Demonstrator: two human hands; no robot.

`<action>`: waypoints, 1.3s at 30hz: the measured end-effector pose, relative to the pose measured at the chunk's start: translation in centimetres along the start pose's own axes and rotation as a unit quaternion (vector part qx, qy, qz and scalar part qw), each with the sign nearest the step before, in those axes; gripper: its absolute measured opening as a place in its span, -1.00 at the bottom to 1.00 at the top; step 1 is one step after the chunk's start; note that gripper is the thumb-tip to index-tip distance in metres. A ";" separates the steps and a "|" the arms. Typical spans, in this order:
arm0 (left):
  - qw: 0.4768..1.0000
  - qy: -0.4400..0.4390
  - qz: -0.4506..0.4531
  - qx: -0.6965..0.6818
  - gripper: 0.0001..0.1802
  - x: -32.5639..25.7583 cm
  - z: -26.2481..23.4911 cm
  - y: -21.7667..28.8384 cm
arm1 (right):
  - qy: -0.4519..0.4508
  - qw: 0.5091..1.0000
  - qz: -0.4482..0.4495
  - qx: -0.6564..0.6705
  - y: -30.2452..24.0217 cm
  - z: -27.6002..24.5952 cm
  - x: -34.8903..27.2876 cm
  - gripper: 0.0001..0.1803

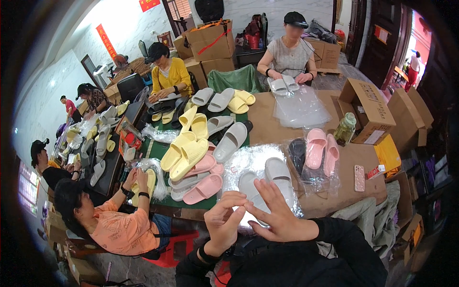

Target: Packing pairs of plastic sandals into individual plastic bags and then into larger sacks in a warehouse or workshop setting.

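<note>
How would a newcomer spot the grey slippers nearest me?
On the big table, find the shiny plastic beyond your left hand and right hand. The grey slippers lie there side by side, partly hidden by those hands. Unlike the mixed-colour slipper pile leftward, this pair is unstacked.

- Left grey slide sandal (247, 182) of the nearest pair: partly hidden behind right hand (277, 215).
- Whether left hand (223, 224) pinches anything: too small to tell.
- Black slide sandal (296, 154): partly covered by pink slide sandal (315, 147).
- Red stool (185, 241): mostly hidden by seated person (126, 225).
</note>
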State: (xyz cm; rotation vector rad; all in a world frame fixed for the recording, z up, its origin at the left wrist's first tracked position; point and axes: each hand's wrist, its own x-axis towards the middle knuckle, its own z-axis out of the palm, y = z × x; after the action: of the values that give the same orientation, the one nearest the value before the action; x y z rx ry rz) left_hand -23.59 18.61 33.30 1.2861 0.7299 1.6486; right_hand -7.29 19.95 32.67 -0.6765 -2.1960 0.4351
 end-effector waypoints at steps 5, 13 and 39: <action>0.993 -0.019 0.079 0.081 -0.78 -0.1 0.0 0.3 | 0.005 0.993 -0.012 0.119 -0.2 -1.0 0.1 -0.34; 0.956 -0.056 0.158 0.243 -0.65 0.6 0.9 1.7 | -0.002 0.887 0.103 0.451 0.1 -3.5 2.1 -0.77; 0.904 -0.080 0.242 0.344 -0.62 1.0 1.6 2.3 | 0.095 0.955 0.039 0.279 0.7 -3.9 1.6 -0.79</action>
State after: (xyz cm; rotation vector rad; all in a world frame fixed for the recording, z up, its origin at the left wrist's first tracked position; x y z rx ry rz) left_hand -22.81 18.43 36.21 2.2272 0.9941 1.6883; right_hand -4.98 21.84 35.74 -0.4667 -1.7484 0.9441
